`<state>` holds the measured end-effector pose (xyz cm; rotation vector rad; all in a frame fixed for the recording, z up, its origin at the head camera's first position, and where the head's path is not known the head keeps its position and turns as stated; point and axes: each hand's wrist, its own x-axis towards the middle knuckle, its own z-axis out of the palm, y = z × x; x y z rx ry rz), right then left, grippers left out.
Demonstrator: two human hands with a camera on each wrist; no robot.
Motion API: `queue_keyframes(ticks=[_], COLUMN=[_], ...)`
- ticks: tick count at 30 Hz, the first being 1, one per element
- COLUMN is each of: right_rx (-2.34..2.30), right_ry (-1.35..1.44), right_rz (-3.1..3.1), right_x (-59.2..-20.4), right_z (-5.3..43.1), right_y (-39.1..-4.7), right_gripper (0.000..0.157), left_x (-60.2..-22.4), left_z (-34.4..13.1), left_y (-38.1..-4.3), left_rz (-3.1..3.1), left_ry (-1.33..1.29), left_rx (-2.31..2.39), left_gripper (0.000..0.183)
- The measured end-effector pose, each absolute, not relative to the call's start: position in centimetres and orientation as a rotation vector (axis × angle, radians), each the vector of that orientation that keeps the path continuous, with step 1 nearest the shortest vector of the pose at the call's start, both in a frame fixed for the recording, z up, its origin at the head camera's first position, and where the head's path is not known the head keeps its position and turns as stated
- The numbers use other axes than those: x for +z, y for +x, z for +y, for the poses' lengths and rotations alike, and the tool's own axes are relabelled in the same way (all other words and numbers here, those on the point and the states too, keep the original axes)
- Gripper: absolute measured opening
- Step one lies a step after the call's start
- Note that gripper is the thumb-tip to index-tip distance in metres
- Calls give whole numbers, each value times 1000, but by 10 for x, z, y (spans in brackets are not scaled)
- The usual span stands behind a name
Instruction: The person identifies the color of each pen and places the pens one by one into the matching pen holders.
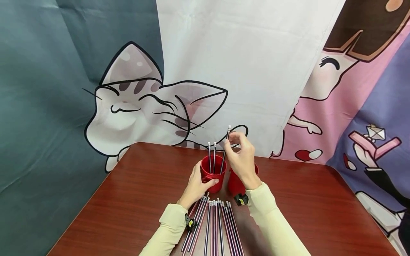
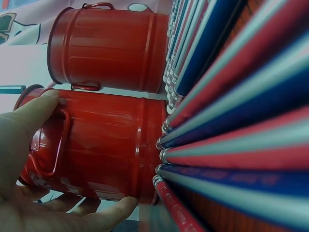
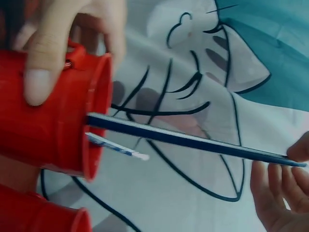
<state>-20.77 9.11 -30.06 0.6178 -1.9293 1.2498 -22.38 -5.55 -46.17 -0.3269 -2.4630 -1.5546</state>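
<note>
My left hand grips a red metal pail with a small side handle, thumb across its front and fingers round its far side. Two pencils stand upright in this pail with their eraser ends up. Above the rim, my right hand pinches a dark blue and silver striped pencil near its top. That pencil slants, its lower end inside the pail's mouth. Just right of it stands a second red pail, partly hidden behind my right wrist in the head view.
Several red, blue and silver striped pencils lie fanned on the brown table, eraser ends toward the pails. A cartoon-printed cloth hangs behind the table's back edge.
</note>
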Motion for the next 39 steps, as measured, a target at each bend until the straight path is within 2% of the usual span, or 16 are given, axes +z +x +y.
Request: queue_keyframes(ticks=[11,24,32,39], right_rx=[1242,1303,1360,1421], right_ry=[644,634,579,581], right_rz=[-1889,-2066,-2132,-2134], right_x=[-318,-372,-413,-420], right_z=[91,87,94,97], right_y=[-217,-213,-230,-233], right_gripper=[14,13,16,14], left_x=[-462,-464,-463,-464], left_z=[-55,-54,-54,-54], left_y=[-222,-225,-226,-226], left_rz=[-2467,-2457,-2437,-2454], left_ry=[-321,-339,-352,-335], left_rx=[-1553,-1529,-1537,-1520], left_gripper=[84,83,84,84])
